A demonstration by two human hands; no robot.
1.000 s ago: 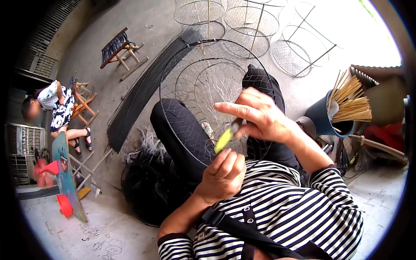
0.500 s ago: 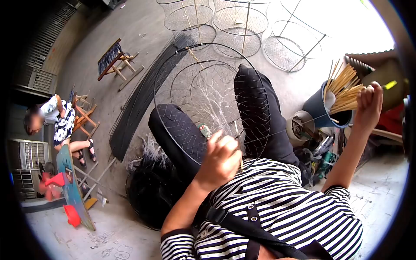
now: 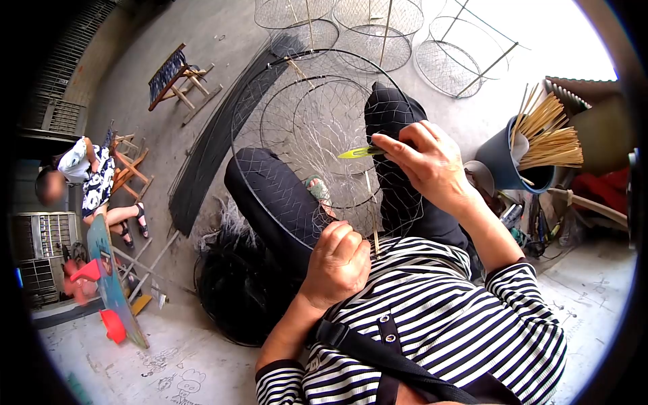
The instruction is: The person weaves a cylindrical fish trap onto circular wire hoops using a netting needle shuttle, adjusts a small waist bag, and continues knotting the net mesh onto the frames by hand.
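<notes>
A netting cage (image 3: 277,111) of fine mesh on dark round hoops rests across my knees, with a thin wooden stick (image 3: 372,212) along its near right side. My left hand (image 3: 337,263) is closed in a pinch on the net at the cage's near rim; the exact spot under the fingers is hidden. My right hand (image 3: 432,165) holds a yellow-green netting needle (image 3: 361,153) between thumb and fingers. The needle's tip points left, over the cage's opening. Thin pale strands of mesh bunch inside the cage.
More net cages (image 3: 378,34) stand ahead. A bundle of dark rods (image 3: 229,135) lies on the floor at left. On the right is a blue bucket (image 3: 496,158) of wooden sticks (image 3: 550,135). Folding stools (image 3: 179,84), a seated person (image 3: 101,175) and a blue-green board (image 3: 111,283) are left.
My right hand has come in from the far right to above the cage, bringing the netting needle. My left hand has lowered slightly, its fingers closed more tightly at the rim.
</notes>
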